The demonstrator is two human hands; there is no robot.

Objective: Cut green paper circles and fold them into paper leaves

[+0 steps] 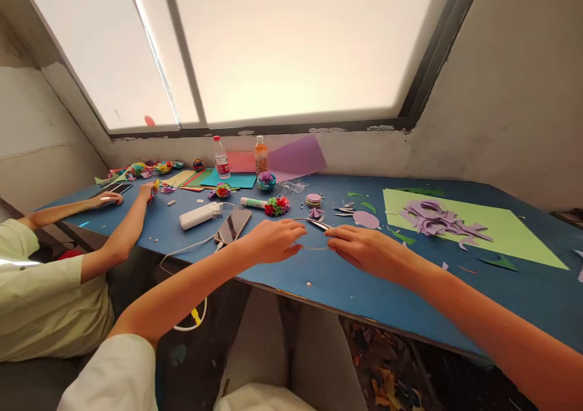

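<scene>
Thin curved strip (315,249) spans the gap between your hands, just above the near part of the blue table (387,295); it is too faint to tell whether it is one piece. Your left hand (279,241) has its fingers bent and slightly parted; you seem to be steadying the strip, though I cannot tell whether they pinch it. Your right hand (357,247) has its fingers close together beside a slim pointed tool (317,223); their grip is hidden. The step looks like handling that strip, and moving it calls for a light, even touch, clear of the tool's tip.

Just beyond sit a small purple paper piece (315,213), a purple disc (366,219) and a stack of discs (313,200). Left of these lie a red-and-green paper flower (277,205) and a glue stick (254,203). Farther back, two bottles (261,155) stand near a purple sheet (298,158).
</scene>
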